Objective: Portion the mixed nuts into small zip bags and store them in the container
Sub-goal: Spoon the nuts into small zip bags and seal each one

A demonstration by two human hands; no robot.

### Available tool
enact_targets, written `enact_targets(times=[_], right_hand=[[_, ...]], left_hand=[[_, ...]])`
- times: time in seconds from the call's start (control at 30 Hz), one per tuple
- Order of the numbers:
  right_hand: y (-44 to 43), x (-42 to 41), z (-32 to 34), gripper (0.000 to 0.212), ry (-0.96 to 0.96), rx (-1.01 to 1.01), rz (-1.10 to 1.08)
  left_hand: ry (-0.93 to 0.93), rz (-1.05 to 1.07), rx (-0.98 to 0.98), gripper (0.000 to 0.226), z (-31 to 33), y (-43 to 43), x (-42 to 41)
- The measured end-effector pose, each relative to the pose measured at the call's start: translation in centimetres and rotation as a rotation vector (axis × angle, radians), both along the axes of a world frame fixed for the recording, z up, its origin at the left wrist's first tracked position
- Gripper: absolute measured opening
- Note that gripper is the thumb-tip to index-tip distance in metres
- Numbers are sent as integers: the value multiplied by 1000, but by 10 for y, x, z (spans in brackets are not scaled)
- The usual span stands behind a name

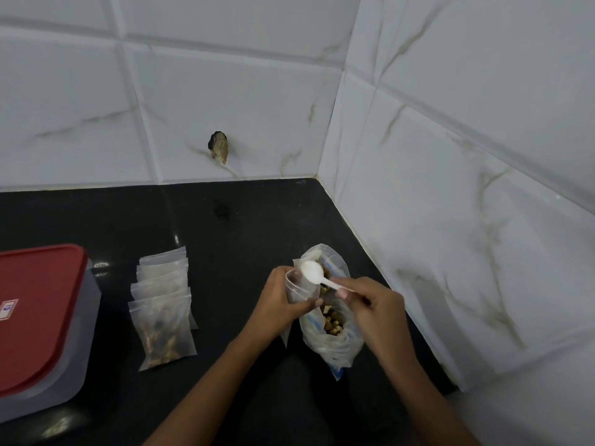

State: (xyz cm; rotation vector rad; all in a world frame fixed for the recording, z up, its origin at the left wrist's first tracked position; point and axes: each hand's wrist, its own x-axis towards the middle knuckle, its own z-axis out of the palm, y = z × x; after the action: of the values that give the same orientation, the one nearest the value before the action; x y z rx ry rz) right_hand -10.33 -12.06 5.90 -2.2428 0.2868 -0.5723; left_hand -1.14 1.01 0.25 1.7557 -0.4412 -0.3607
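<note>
Head view. Saw left hand (280, 300) clenched round an open zip bag (297, 288), thumb across its front, mouth held up just beside the nut bag (335, 342). Saw right hand (373, 304) pinching the handle of a white spoon (314, 273), bowl parked at the zip bag's mouth. Couldn't tell the spoon's load; looked white and washed out.

Found the nut bag lying on the black bench (241, 226) near the wall corner, mouth open, nuts (333, 321) showing inside, partly hidden behind both hands.

Noted a fanned stack (162, 278) of small bags on the bench left of the hands, well apart from them. Picked out the nearest as a filled bag (164, 333) with nuts inside; the others overlapped and hazy, contents hard to read.

Spotted the container (87, 333) at the far left, partly cut off by the frame edge, red lid (38, 284) on, clear body under it, near the stack but not touching. Logged a label (8, 309) on the lid, unreadable.

Behind the bench: white marbled tiles (450, 156) on two walls meeting at a corner, plus a dark ragged hole (219, 148) in the back wall just above bench level.
</note>
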Motion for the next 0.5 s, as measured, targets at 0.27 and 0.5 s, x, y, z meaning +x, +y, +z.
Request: enact_targets(times=[0.27,0.5], right_hand=[[-13,19,-22,24,203,34,-289],[-1,29,-39,26,265,-353,-239]], left_hand=[[-46,151,195,60,15,-20,13],[46,103,263,48,8,-17,27]])
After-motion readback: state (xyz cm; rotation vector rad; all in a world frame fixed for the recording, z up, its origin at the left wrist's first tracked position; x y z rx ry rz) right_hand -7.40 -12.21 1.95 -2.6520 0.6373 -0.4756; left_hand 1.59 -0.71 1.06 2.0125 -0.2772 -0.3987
